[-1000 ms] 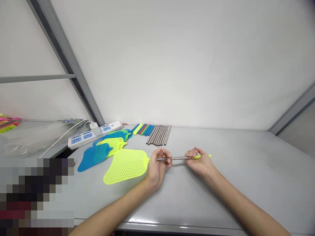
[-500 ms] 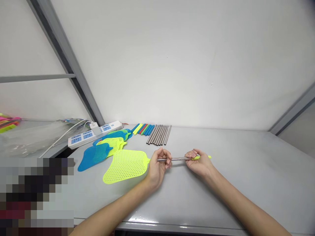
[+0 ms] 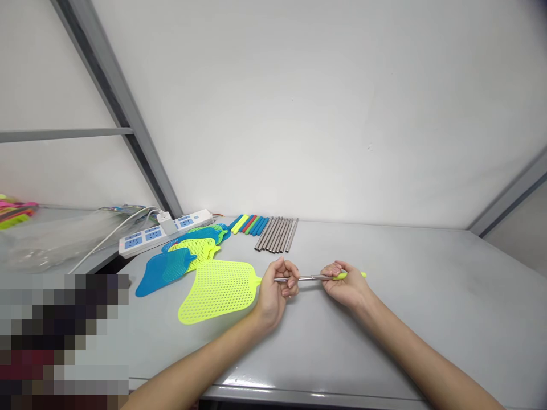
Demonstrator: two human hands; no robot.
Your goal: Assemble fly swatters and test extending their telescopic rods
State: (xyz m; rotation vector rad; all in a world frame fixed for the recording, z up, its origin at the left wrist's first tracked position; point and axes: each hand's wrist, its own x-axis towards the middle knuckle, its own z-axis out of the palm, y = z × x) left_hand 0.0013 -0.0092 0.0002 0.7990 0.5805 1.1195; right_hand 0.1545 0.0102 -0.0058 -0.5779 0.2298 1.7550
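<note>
Between my hands, a yellow-green fly swatter lies nearly level, its perforated head (image 3: 220, 290) pointing left. Its metal rod (image 3: 311, 278) runs from the head's neck to a yellow-green handle (image 3: 341, 276) on the right. My left hand (image 3: 276, 290) is closed around the rod beside the head, thumb and fingers curled. Wrapped round the handle, my right hand (image 3: 347, 283) covers its middle; the handle's tip shows past the palm. Behind the held swatter, blue (image 3: 164, 270) and yellow-green swatter heads (image 3: 199, 250) overlap on the table.
A row of metal rods (image 3: 277, 234) lies at the table's back, beside several coloured handles (image 3: 250, 224). A white power strip (image 3: 141, 242) with a plugged-in cord stands at the left edge. Clear plastic bags (image 3: 55, 239) lie farther left. A white wall (image 3: 325, 114) rises behind the table (image 3: 405, 267).
The held swatter's head has tilted slightly, its far left corner dipping a little. Both hands keep nearly the same place and grip.
</note>
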